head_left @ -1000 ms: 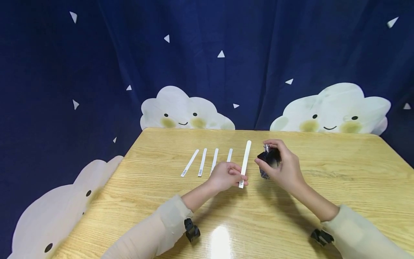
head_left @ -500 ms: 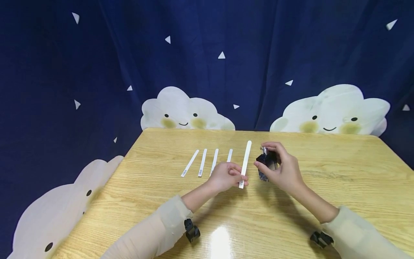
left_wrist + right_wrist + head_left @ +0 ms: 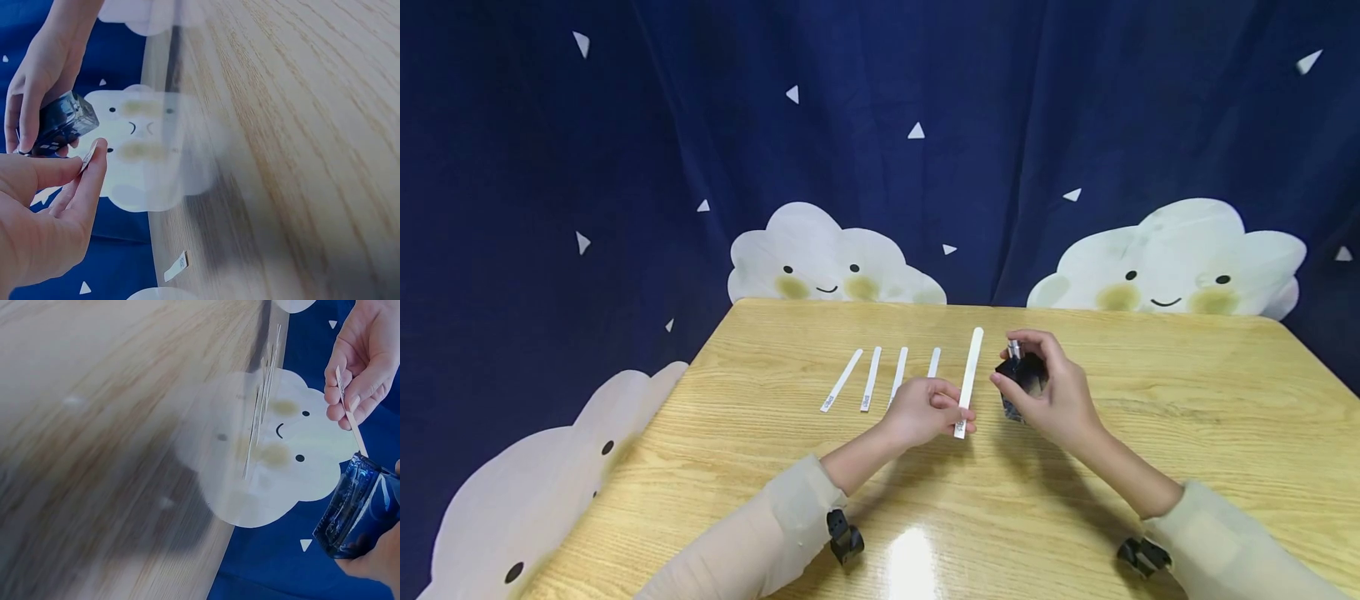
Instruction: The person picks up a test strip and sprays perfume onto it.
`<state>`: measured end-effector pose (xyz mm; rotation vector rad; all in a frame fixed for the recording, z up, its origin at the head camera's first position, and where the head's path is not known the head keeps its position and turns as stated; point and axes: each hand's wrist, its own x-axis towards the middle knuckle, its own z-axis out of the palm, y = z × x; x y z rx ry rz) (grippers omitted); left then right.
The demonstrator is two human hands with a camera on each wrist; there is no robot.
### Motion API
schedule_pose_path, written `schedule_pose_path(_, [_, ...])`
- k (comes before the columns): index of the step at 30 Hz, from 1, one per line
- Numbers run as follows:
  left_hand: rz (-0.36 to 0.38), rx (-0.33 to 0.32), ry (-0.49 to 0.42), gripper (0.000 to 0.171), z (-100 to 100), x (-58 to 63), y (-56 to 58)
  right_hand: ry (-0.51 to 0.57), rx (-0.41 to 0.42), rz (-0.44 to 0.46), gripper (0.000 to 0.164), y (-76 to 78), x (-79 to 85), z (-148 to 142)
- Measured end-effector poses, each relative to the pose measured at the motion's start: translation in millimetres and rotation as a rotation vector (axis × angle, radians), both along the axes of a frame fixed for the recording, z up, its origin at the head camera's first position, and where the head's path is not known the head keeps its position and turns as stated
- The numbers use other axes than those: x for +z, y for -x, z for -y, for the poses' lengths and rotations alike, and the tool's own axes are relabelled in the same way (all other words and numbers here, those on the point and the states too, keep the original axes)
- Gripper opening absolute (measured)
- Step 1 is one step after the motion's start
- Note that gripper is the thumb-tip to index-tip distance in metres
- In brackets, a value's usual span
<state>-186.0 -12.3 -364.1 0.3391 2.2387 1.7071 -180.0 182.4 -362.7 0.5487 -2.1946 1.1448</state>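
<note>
My left hand point(image 3: 921, 410) pinches the lower, printed end of a white perfume test strip point(image 3: 971, 362) between thumb and fingers, its rounded end pointing up and away. To the right, my right hand point(image 3: 1063, 390) grips a dark glass perfume bottle point(image 3: 1028, 373), with the index finger over the silver sprayer point(image 3: 1014, 348). The sprayer is beside the strip and apart from it. In the left wrist view the bottle point(image 3: 72, 122) appears tilted, held above the table. The right wrist view has the strip point(image 3: 356, 431) partly behind the bottle point(image 3: 350, 512).
Several more white test strips point(image 3: 870, 379) lie in a row on the wooden table point(image 3: 760, 483), left of the hands. One is partly hidden by my left hand. A dark blue curtain point(image 3: 850, 108) with cloud shapes hangs behind the table's far edge.
The bottle and right fingers have shifted slightly down, and the bottle's tilt has changed a little. The left hand and its strip have stayed nearly still.
</note>
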Motion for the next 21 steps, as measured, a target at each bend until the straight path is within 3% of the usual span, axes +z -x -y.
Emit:
schedule_pose_path(6, [0.003,-0.006,-0.014,0.020,-0.4,-1.0,1.0,0.006,-0.008,-0.029,0.053,1.2,-2.7,0.1])
schedule_pose_path(11, [-0.026,-0.006,0.029,0.022,-0.3,-2.1,0.7,-0.006,-0.036,-0.048,0.053,3.0,-3.8,0.7])
schedule_pose_path(21, [-0.053,-0.027,0.038,0.015,-1.7,-1.3,-2.9,-0.057,-0.077,-0.027,0.052,3.1,-4.2,1.9])
